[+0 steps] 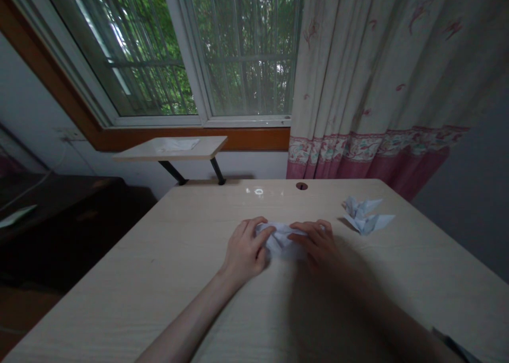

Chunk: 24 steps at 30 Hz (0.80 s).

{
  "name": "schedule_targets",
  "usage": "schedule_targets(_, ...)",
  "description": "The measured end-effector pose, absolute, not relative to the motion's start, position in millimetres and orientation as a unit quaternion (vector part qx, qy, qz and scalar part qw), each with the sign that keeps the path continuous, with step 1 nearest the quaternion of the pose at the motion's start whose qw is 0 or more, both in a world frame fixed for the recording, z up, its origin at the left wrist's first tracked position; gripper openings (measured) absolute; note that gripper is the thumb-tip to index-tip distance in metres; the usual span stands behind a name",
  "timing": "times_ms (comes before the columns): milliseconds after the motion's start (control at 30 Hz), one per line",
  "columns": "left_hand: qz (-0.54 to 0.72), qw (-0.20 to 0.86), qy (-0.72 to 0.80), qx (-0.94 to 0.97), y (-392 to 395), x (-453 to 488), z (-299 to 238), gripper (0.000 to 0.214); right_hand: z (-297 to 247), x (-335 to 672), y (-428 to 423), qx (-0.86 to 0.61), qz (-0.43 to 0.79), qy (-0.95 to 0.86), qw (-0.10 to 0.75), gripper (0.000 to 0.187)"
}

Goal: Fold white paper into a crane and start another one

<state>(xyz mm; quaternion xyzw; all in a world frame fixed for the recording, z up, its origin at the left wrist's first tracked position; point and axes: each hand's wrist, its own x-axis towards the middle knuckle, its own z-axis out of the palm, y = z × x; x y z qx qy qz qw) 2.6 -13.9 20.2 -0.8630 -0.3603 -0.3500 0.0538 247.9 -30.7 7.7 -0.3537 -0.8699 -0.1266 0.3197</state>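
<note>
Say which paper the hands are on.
The middle paper, between the left hand and right hand; the peaked paper at right and the paper on the shelf are untouched.

White paper (pixel 280 239) partly out of sight behind left hand (pixel 245 250) and right hand (pixel 320 243)

A white paper (pixel 280 240), creased and partly folded, stretches crosswise over the middle of the desk (pixel 178 262), its ends pinched in the left grip (pixel 245 249) and right grip (pixel 319 242), which partly hide it.
</note>
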Motion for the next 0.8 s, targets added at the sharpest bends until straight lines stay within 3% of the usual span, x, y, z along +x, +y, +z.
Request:
schedule_targets(167, -0.366, 0.057, -0.361, -0.856, -12.6, 1.0, 17.6, 0.049, 12.7, 253.1, -26.2, -0.359, -0.131, -0.871, 0.308, 0.067)
schedule_targets(533, -0.417, 0.065, -0.351, -0.836, -11.3, 0.5, 14.5, 0.056, 15.7, 256.0, -21.4, -0.365, -0.046, -0.815, 0.447, 0.071)
schedule_targets(800, -0.439, 0.052, -0.351, -0.825, -10.7, 0.8, 13.9, 0.063, 20.6, 259.3, -20.9, -0.386, 0.022, -0.791, 0.474, 0.057)
